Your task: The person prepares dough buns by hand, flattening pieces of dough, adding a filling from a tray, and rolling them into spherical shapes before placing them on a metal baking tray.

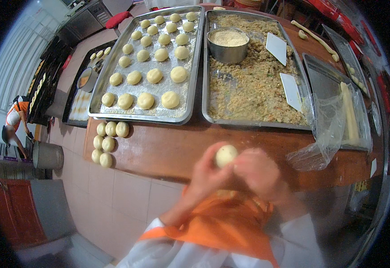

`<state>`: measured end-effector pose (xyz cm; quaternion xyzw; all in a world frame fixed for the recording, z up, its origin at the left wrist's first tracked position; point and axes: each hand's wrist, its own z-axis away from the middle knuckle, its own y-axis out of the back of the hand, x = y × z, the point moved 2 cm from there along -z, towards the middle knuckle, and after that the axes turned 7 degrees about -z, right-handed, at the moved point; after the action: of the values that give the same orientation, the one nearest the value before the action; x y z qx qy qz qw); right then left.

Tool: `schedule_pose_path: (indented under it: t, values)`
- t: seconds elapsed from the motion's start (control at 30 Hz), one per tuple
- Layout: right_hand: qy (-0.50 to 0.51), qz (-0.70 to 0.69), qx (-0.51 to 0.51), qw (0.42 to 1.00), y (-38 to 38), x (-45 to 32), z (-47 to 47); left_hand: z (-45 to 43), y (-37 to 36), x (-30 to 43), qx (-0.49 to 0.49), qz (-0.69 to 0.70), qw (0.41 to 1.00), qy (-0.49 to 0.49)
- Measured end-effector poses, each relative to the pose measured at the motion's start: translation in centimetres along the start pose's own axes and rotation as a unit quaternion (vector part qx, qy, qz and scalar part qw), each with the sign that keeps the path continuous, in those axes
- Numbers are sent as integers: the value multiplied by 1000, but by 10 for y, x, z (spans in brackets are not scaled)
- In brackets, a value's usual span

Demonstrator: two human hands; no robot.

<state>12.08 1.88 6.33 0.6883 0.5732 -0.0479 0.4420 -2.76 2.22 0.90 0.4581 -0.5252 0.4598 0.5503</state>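
A pale round dough ball (226,155) sits in my left hand (208,171), its fingers and thumb wrapped around the sides. My right hand (258,169), blurred, is curled against the ball's right side; its fingertips are too smeared to make out. Both hands are above the front edge of the wooden table (161,144). Beyond them lies a metal tray of crumbly filling (255,97). In it stand a metal bowl of pale crumbs (229,47) and two white scrapers (291,92). Several dough balls (108,144) are grouped at the table's left corner.
A floured metal tray (114,112) holds rows of dough balls, back left. At right, crumpled plastic film (325,124) partly covers a dough strip (349,114) on a tray. A dough rope (315,40) lies farther back. Another person (16,117) bends beside a bin (47,155) at far left.
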Motion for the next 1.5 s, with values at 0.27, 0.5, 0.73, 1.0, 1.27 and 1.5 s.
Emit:
schedule_pose_path:
  t: [0.27, 0.5, 0.73, 1.0, 1.27, 1.5]
  values:
    - [-205, -163, 174, 949, 2, -2, 9, -7, 55, -24, 132, -352, 914, -154]
    - [-302, -229, 134, 916, -20, 36, 49, 3, 139, -48, 67, -687, 697, -196]
    - [-354, -299, 148, 874, -24, 45, 49, 23, 125, -53, -22, -662, 742, -101]
    - [-352, -317, 159, 866, -25, 37, 34, 8, 115, -54, -20, -637, 767, -79]
    - [-330, -300, 168, 879, -19, 20, 43, -4, 153, -66, 205, -545, 812, -42]
    - [-355, -270, 161, 880, -27, 30, 52, 11, 120, -64, 201, -418, 883, -71]
